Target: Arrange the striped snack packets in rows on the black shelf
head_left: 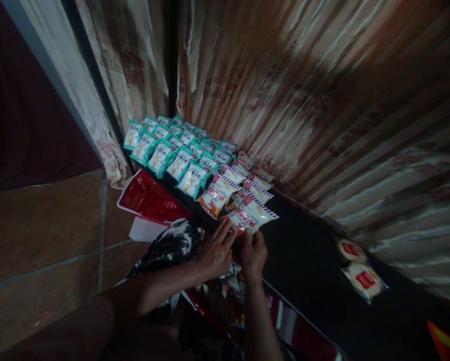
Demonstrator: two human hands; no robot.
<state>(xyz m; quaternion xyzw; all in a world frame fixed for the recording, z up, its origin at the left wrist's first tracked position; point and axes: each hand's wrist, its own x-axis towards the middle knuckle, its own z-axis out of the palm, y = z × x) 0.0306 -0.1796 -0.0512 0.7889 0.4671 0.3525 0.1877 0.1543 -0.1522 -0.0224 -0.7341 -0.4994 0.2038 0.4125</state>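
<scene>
Near the table's front edge stands a white snack bag with red lettering and a striped top edge. My left hand reaches its lower left corner, fingers stretched out and close together. At the bag's bottom edge my right hand has its fingers curled, thumb and fingertips pinching the bag. Just behind and left is a matching white bag, with several more of the kind behind it. Rows of teal snack bags stand farther left, leaning close together.
The black table runs along a pleated curtain. Two clear-wrapped packs with red labels lie to the right. Below the front edge are a red basket and a container with more snack bags. An orange-red item shows at lower right.
</scene>
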